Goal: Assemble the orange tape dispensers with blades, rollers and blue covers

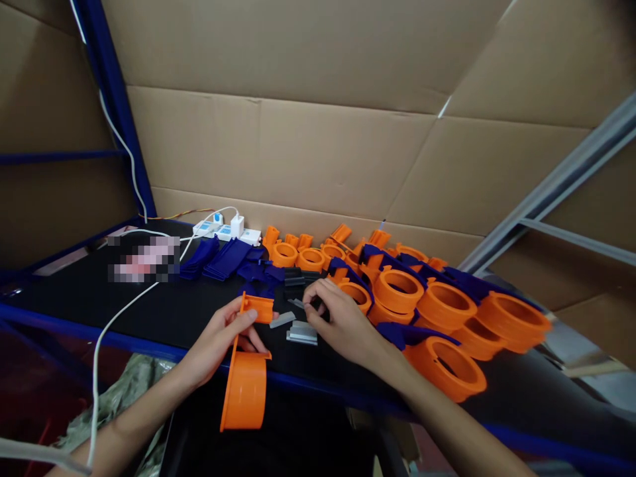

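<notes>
My left hand (228, 331) is closed around the upper bracket of an orange plastic ring holder (243, 391), whose wide ring hangs below the fingers past the table's front edge. With thumb and fingers pinched, my right hand (335, 315) is at a small grey strip (297, 303), which its fingertips seem to grip; they partly hide it. Between the hands, another grey strip (282, 320) lies on the black tabletop beside a small stack of grey strips (302, 333). Darker strips (294, 278) lie just behind.
Several orange ring holders (447, 305), some with dark blue pieces, are piled on the right and along the back. Flat dark blue pieces (228, 258) lie left of centre. A power strip (251, 236) stands at the back, and a white cable (124, 308) crosses the table's left side.
</notes>
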Tool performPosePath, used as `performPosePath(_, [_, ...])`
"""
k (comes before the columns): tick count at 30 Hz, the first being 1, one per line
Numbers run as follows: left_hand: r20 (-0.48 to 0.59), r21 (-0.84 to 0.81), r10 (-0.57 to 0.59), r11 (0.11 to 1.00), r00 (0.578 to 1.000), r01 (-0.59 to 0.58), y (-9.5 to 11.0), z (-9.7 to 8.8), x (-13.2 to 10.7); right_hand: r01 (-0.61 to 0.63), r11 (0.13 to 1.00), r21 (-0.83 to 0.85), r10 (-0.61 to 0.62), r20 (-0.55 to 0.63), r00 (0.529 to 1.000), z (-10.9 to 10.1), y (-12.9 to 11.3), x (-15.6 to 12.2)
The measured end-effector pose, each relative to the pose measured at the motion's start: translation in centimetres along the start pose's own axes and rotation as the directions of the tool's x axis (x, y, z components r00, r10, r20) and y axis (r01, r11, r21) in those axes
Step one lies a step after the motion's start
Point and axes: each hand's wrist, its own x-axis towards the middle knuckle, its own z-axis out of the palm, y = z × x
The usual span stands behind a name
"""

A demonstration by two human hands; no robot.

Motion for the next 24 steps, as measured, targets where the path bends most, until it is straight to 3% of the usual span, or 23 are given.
performPosePath(4, [0.041, -0.018, -0.036, 0.999, 0.999, 0.037, 0.6, 0.2, 0.4, -0.021, 0.987, 0.161, 0.021, 0.005, 1.0, -0.1, -1.1, 0.4])
performPosePath(10, [0.081, 0.009, -0.071, 0.997, 0.994, 0.071, 1.1, 0.9, 1.6, -0.014, 0.991, 0.13, 0.02, -0.047, 0.999, -0.5, -1.0, 1.0])
performPosePath(20, [0.095, -0.157, -0.171, 0.97, 0.981, 0.184, 2.3, 1.6, 4.7, 0.069, 0.997, -0.02, -0.071, -0.146, 0.987, -0.5, 0.0, 1.7])
performPosePath(24, [0.127, -0.127, -0.228, 0.961, 0.965, 0.244, 2.5, 2.1, 5.3, 0.04, 0.997, 0.072, -0.032, -0.108, 0.994, 0.0, 0.7, 1.7])
